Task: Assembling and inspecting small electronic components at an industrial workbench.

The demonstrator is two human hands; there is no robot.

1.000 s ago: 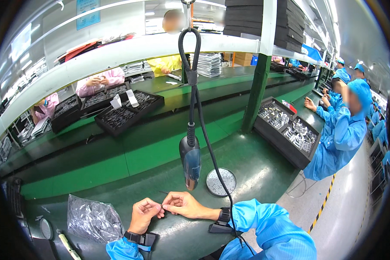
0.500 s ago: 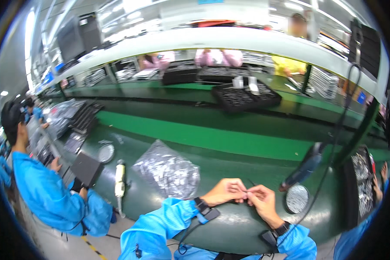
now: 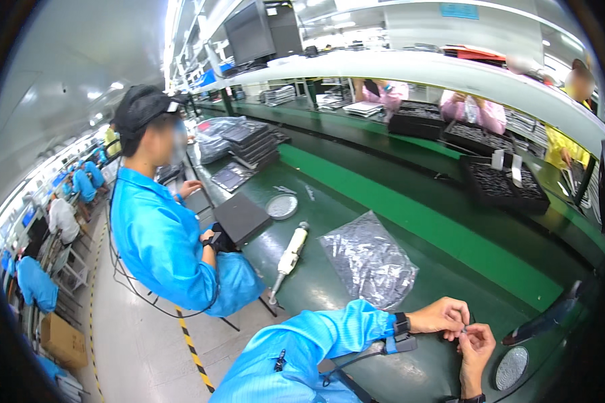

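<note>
My left hand (image 3: 444, 316) and my right hand (image 3: 476, 346) meet over the green bench, their fingertips pinched together. Between them is a tiny dark piece, too small to name. Both wrists wear black bands, and a small box on a strap sits at the left one. Beside my right hand stands a round dish (image 3: 511, 368) full of small shiny parts. A clear plastic bag (image 3: 373, 260) lies flat just beyond my left forearm.
A white electric screwdriver (image 3: 290, 255) lies left of the bag, near another round dish (image 3: 281, 206). A co-worker in blue (image 3: 165, 221) sits at left by a black box (image 3: 241, 218). A dark-handled tool (image 3: 543, 314) is at right; a black parts tray (image 3: 504, 186) stands beyond.
The view has swung to the left, so the bench things appear farther right and more of the co-worker and aisle shows. My hands stay pinched together.
</note>
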